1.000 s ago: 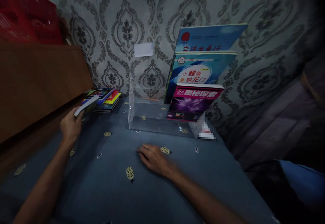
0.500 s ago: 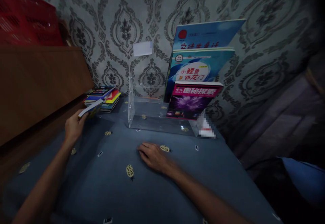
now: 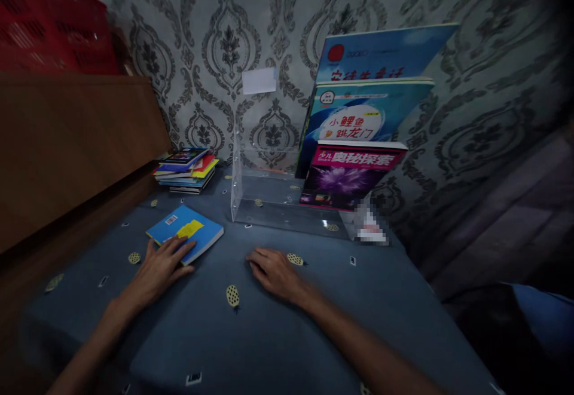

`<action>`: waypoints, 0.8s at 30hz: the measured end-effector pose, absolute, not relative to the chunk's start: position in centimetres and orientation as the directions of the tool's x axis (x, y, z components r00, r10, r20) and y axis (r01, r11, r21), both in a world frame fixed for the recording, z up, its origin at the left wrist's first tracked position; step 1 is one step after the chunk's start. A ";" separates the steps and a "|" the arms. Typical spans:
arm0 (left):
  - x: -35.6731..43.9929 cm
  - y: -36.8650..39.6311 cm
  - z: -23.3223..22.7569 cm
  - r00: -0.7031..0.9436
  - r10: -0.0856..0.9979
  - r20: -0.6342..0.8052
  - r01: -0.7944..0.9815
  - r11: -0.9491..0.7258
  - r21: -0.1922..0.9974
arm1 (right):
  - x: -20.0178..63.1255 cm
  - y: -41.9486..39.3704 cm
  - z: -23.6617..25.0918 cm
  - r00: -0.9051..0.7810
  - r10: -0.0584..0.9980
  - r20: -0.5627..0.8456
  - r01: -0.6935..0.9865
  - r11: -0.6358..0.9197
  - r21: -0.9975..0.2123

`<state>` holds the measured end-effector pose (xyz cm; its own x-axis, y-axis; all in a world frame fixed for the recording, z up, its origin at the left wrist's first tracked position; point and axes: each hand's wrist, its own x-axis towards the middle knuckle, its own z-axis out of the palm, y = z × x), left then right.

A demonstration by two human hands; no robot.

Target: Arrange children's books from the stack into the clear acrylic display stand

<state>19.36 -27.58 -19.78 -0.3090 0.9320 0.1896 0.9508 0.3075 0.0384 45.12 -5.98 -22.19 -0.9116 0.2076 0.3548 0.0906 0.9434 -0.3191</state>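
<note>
A blue book with a yellow patch and a barcode lies flat on the cloth-covered table. My left hand rests on its near edge, fingers spread across the cover, not gripping it. My right hand lies palm down on the cloth with loosely bent fingers, holding nothing. Behind it stands a clear acrylic book rack. On the rack's right side lean a purple and pink book, a teal-blue book and a taller blue book.
A stack of books sits at the table's far left, beside a wooden cabinet. A red plastic basket is on top of the cabinet. Patterned wallpaper backs the table. A purplish curtain hangs at the right.
My left hand has moved toward me and right from beside the stack, laying the book flat and loosening its grip. My right hand has stayed on the table. The view shifted slightly.
</note>
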 end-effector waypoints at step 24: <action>13.2 -22.6 -20.1 -0.665 0.737 0.116 0.746 0.649 0.154 | 45.3 -5.9 -22.4 -0.901 0.201 0.384 0.065 0.939 -0.337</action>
